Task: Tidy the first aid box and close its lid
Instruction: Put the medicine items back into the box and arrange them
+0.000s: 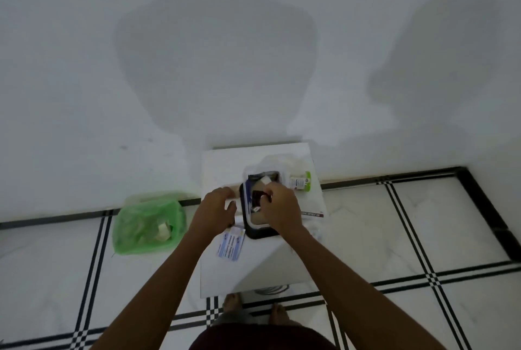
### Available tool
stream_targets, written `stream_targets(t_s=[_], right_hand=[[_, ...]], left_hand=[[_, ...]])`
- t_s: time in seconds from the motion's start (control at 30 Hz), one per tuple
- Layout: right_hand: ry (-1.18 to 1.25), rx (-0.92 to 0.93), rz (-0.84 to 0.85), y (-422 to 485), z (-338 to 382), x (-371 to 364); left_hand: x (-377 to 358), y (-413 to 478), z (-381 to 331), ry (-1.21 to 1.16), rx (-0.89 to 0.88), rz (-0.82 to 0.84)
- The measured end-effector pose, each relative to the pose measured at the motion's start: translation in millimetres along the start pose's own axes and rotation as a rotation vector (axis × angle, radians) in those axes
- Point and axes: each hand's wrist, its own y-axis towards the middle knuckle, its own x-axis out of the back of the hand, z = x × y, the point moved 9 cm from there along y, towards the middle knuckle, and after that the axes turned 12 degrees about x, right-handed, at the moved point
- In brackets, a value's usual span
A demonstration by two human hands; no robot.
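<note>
The first aid box point(255, 234) is a small black-rimmed container standing open on a white table point(270, 265). Its clear lid point(270, 162) lies tipped back behind it. My right hand point(279, 207) is over the box, fingers pinched on a small dark item point(257, 196) inside. My left hand point(215, 208) rests at the box's left side on a white object point(229, 203), fingers curled; what it holds is unclear. A blue and white leaflet point(230, 245) lies front left of the box. A white bottle with a green cap point(301, 181) lies to the right.
A bin lined with a green bag point(148, 224) stands on the tiled floor left of the table, against the white wall. A long narrow box point(313, 213) lies at the table's right edge. My bare feet point(232, 300) are below the table's front edge.
</note>
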Motion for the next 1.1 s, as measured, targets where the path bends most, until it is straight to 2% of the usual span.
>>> stream_targets(t_s=[0.13, 0.3, 0.53, 0.73, 0.9, 1.0, 1.1], right_hand=[[-0.091, 0.013, 0.002, 22, -2, 7], [-0.253, -0.007, 0.036, 48, -38, 24], [-0.492, 0.081, 0.329, 81, -120, 3], [-0.555, 0.169, 0.444, 99, -162, -35], [-0.464, 0.130, 0.388, 109, -169, -35], [-0.462, 0.123, 0.259, 113, -156, -12], [-0.430, 0.132, 0.099, 117, -132, 22]], left_hand=[[-2, 21, 1, 0.059, -0.056, 0.042], [-20, 49, 26, 0.185, 0.029, 0.112], [-56, 94, 53, 0.322, 0.132, 0.174], [-86, 123, 66, 0.524, 0.090, 0.193], [-81, 132, 71, 0.512, 0.133, 0.121], [-52, 125, 65, 0.399, 0.192, 0.003], [-11, 108, 44, 0.310, 0.101, -0.155]])
